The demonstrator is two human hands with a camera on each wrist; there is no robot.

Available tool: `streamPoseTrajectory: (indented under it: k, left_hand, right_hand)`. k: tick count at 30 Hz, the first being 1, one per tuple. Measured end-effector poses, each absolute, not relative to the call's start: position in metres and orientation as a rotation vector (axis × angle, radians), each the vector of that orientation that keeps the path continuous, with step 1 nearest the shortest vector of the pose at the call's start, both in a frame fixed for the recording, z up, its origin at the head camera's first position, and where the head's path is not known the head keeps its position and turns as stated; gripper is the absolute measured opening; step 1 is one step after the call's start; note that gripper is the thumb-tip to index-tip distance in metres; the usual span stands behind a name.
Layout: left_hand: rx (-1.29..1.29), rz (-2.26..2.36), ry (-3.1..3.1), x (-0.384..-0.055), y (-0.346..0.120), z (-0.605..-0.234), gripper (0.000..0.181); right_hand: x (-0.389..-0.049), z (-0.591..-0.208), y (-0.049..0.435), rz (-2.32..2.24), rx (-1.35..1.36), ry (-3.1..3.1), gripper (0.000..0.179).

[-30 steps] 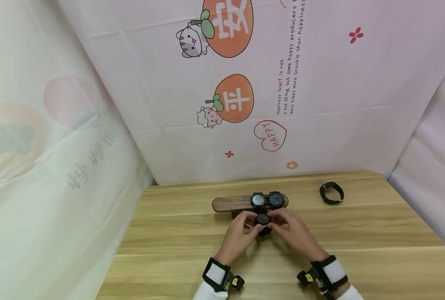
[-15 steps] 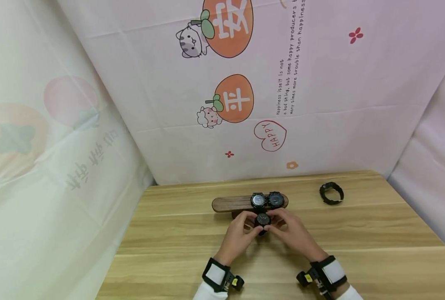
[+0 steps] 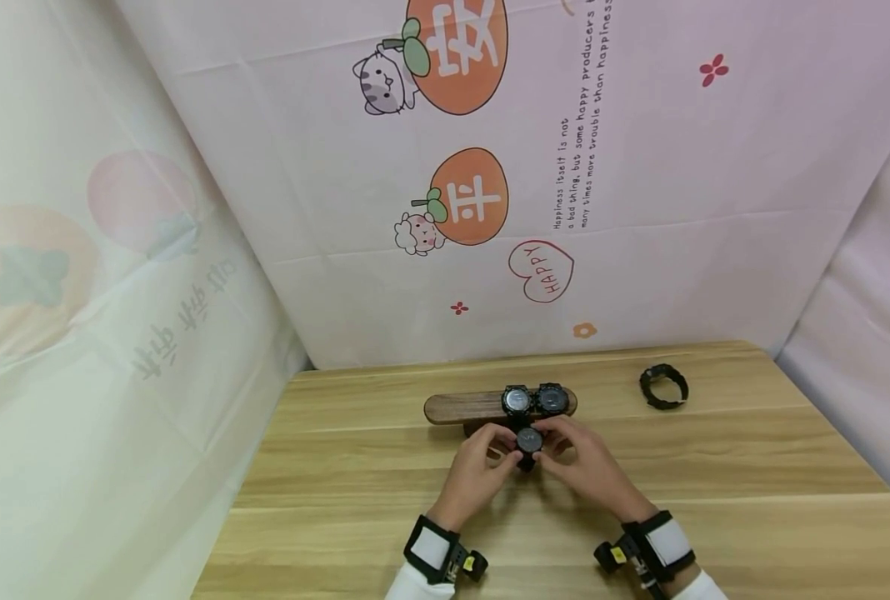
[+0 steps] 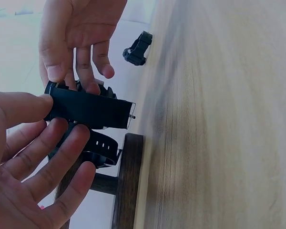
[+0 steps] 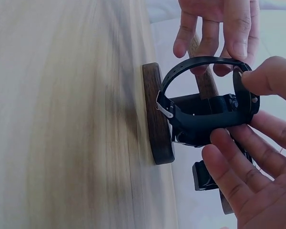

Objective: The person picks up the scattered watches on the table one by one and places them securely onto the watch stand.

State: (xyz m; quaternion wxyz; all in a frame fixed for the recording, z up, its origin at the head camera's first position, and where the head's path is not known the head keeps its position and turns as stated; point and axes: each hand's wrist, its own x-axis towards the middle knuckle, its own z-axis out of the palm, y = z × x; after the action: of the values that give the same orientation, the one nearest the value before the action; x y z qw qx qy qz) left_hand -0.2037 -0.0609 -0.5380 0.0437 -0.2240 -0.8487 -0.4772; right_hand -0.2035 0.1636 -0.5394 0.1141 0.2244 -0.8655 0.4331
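two bare hands hold a black wristwatch (image 3: 529, 440) just in front of a t-shaped wooden watch stand (image 3: 460, 408), its round dark face turned up. the left hand (image 3: 473, 468) pinches the case from the left between thumb and fingers, and the right hand (image 3: 589, 468) pinches it from the right; both grips are narrow, with the remaining fingers spread loosely under the watch. the black strap curves below the case into a loop with a metal buckle; whether it is fastened is hard to tell.

two more black watches sit side by side on the right half of the stand's bar: a silver-faced watch (image 3: 517, 400) nearer the stand's middle, and a dark-faced watch (image 3: 552, 399) touching or nearly touching it at the stand's right end. well to the right of the stand, a looped black watch (image 3: 658, 371) rests on its side. the stand is on a pale wood-grain bench (image 3: 325, 475). behind the stand hangs a white cloth (image 3: 340, 200) printed with orange fruits, small cartoon animals and lettering.
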Motion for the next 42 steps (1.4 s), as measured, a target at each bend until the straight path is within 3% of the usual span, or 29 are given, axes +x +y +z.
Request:
streamPoseTrajectory:
  k: [24, 42]
  left_hand:
    - [-0.855, -1.365, -2.475, -0.2049, -0.0623, -0.5421, 0.045]
    - [-0.929, -1.355, -2.456, -0.2048, -0.0622, -0.5426, 0.052]
  right_hand:
    - [-0.2031, -0.5373, 0.1654, 1.349, 0.731, -2.486, 0.049]
    - [-0.2043, -0.5400, 0.1693, 1.395, 0.834, -2.433, 0.055]
